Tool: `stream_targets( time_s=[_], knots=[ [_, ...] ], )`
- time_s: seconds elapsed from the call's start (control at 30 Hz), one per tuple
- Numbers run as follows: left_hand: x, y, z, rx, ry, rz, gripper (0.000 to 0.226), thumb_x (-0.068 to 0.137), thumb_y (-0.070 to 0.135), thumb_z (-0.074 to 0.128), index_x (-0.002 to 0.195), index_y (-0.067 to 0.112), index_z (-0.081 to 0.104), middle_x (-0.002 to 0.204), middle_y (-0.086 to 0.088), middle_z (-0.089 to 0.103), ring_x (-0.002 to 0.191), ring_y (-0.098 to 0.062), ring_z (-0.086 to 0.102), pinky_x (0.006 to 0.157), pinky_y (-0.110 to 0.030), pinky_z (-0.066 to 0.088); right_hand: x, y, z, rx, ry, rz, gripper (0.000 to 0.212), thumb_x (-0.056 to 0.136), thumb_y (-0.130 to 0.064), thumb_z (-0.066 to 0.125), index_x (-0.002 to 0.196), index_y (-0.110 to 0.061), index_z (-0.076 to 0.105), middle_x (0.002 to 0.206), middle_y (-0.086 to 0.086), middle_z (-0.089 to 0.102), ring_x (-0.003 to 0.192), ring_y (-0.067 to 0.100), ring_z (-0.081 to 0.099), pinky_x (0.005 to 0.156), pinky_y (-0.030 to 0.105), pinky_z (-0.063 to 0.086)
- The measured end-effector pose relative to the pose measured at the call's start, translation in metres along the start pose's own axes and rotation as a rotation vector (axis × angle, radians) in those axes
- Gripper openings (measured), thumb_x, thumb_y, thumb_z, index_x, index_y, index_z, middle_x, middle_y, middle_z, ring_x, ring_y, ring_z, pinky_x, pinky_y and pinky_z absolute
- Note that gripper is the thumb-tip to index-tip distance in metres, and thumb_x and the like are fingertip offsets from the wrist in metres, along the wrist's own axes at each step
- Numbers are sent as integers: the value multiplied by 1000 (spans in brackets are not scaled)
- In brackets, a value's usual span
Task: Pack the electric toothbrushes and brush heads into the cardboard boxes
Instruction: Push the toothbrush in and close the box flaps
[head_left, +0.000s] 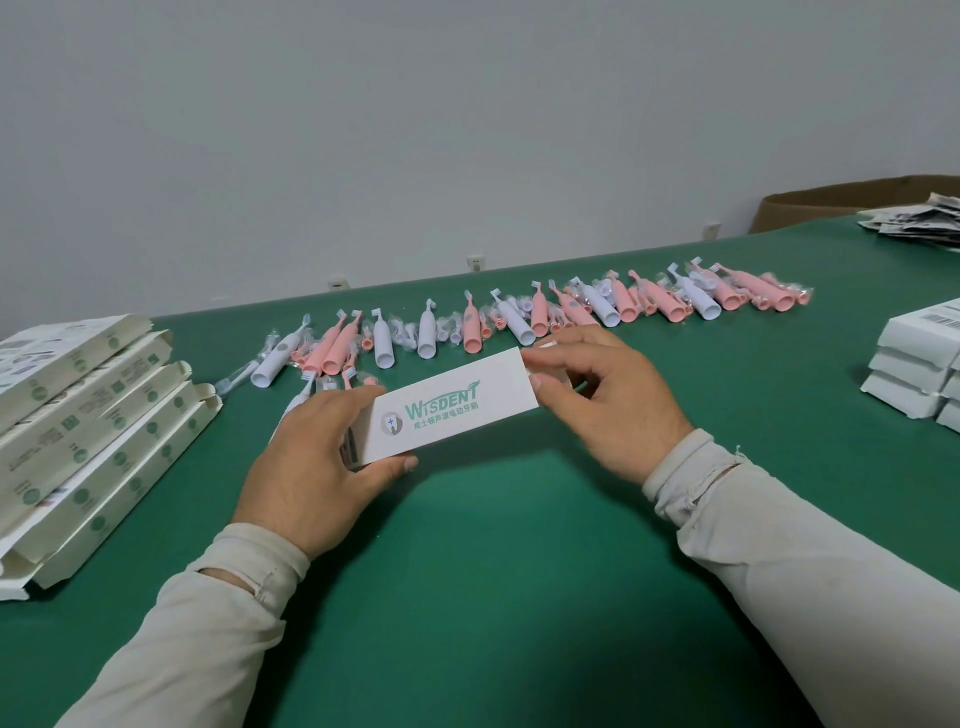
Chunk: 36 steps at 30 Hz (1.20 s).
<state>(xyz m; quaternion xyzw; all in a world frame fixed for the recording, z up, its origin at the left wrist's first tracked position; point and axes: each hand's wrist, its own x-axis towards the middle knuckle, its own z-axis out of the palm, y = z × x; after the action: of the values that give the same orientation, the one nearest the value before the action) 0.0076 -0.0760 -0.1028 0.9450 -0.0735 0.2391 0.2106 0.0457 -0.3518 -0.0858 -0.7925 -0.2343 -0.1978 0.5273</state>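
I hold a white cardboard box (452, 405) with green "WISDENT" lettering, lying lengthwise just above the green table (519, 545). My left hand (322, 457) grips its near-left end. My right hand (597, 395) pinches the far-right end, fingers at the end flap. Behind the box a long row of pink and white electric toothbrushes (519, 317) and small bagged brush heads (405, 332) stretches across the table. What is inside the box is hidden.
Several open, flat-lying boxes (93, 415) are stacked at the left. Closed white boxes (919, 364) are stacked at the right edge. A pile of printed leaflets (919, 218) and a brown carton (831, 200) sit far right. A grey wall runs behind.
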Motion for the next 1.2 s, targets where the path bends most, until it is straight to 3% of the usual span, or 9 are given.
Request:
stream_targets(
  time_s=[0.1,0.2,0.33,0.5,0.73,0.87,0.93,1.1,1.2],
  knots=[
    [0,3,1,-17,9,-20,64,74,52,79,131,34,56,112,13,57,104,-14,50,85,-35,43,-1,-1,3,104,49,61,34,86,-29,70,114,-46,60,105,-14,63,74,0,53,76,14,48],
    [0,2,0,-18,20,-47,62,75,53,78,130,35,56,111,12,57,102,-14,49,82,-35,44,0,-5,5,259,52,118,38,88,-21,73,116,-40,56,106,-4,72,82,4,62,83,22,51],
    [0,3,-2,-1,12,-54,63,75,56,77,131,35,55,112,10,59,101,-15,49,82,-38,46,0,-7,7,288,68,153,27,89,-8,72,107,-27,66,101,-6,73,89,2,67,84,29,57],
    [0,6,-4,18,20,-51,65,75,58,74,132,36,53,116,12,59,105,-15,50,85,-40,48,2,-4,6,428,106,271,10,87,-5,74,86,-15,73,81,-2,73,74,11,68,65,27,58],
    [-1,12,-5,44,5,-63,68,75,59,73,134,33,52,118,9,60,106,-17,51,85,-41,50,-1,-1,11,272,85,218,12,88,-21,75,80,-30,76,84,-13,75,72,1,64,79,36,57],
    [-2,21,-2,1,5,-29,74,77,52,76,141,28,48,126,8,58,112,-15,49,93,-35,44,-2,-6,18,389,96,240,25,91,-11,70,97,-36,67,105,-8,72,79,12,69,73,41,60],
    [-6,29,4,-96,-28,0,75,79,38,78,145,27,44,135,8,55,118,-11,48,100,-34,42,-2,-9,20,489,182,312,39,92,-3,65,108,-38,58,110,2,68,80,17,74,70,30,59],
    [-11,61,18,-227,72,25,71,76,34,80,139,28,48,127,9,60,99,-17,60,80,-32,49,-10,-27,30,481,279,568,59,94,-24,66,146,-24,39,89,-6,72,73,7,69,79,36,60],
    [-8,83,16,-213,132,135,71,74,38,78,136,16,51,116,2,60,90,-21,58,68,-24,47,-30,-47,41,484,160,609,47,92,-29,66,135,-15,54,66,-17,69,61,-3,62,75,33,56]
  ],
)
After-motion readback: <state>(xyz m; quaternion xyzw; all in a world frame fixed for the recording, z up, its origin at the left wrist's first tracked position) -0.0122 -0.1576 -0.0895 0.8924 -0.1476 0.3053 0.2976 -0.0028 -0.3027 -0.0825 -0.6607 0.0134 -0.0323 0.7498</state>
